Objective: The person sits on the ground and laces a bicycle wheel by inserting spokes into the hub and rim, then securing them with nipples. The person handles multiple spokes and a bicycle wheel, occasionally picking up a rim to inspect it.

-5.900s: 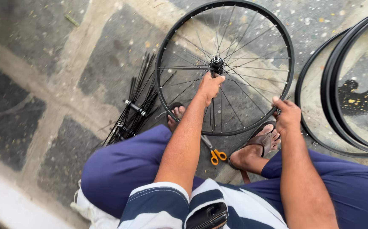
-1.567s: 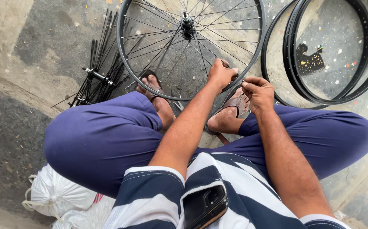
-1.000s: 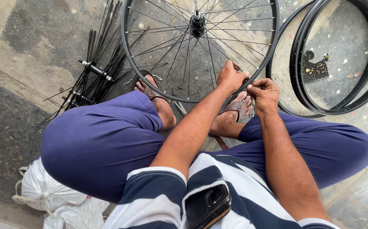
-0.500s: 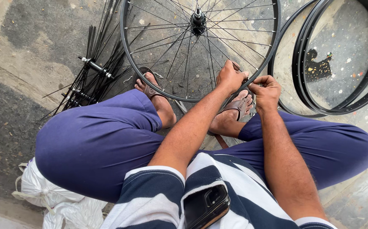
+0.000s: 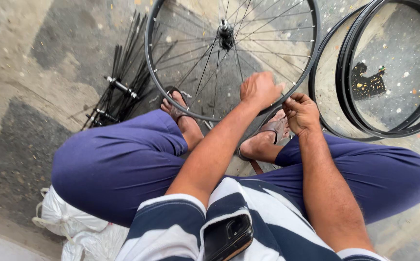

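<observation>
A makeshift bicycle repair spot on open ground: I sit cross-legged in sandals on a worn, paint-flecked concrete floor (image 5: 36, 72), a spoked wheel (image 5: 229, 34) propped before my feet. Bare black rims (image 5: 389, 128) lie at the floor's right edge, bundled loose spokes (image 5: 120, 92) at the left, white sacks (image 5: 69, 222) beside my knee.

Black is seen on the spoked wheel (image 5: 232, 58), loose rims (image 5: 389, 72) and spoke bundle (image 5: 123, 92), purple-blue on the trousers (image 5: 118, 164), navy-and-white stripes on the shirt (image 5: 263, 217).
</observation>
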